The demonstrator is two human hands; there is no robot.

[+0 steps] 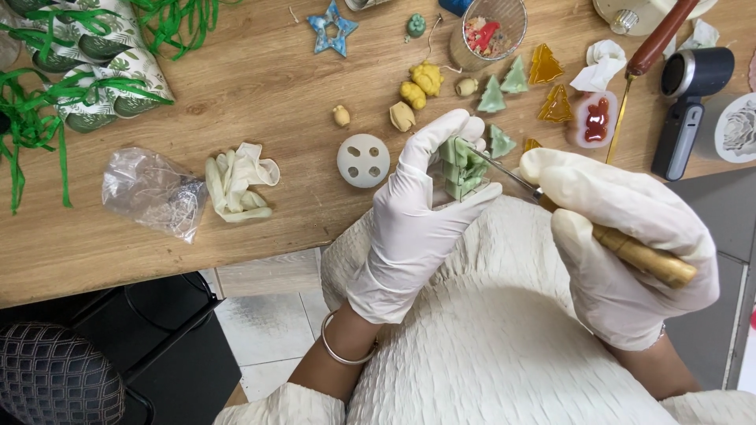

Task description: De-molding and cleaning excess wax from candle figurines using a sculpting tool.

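The left hand (417, 212) had its gloved fingers wrapped snugly round a green tree-shaped piece (461, 168), held just off the wooden table (260, 102) edge, above the lap. The right hand (622, 244) gripped a gold-handled tool (630, 253), fingers closed tight along the handle. The tool's thin metal tip ran up and to the left, meeting the tree's right side. The tree's long axis stood roughly upright in the palm, so the blade came at it crosswise.
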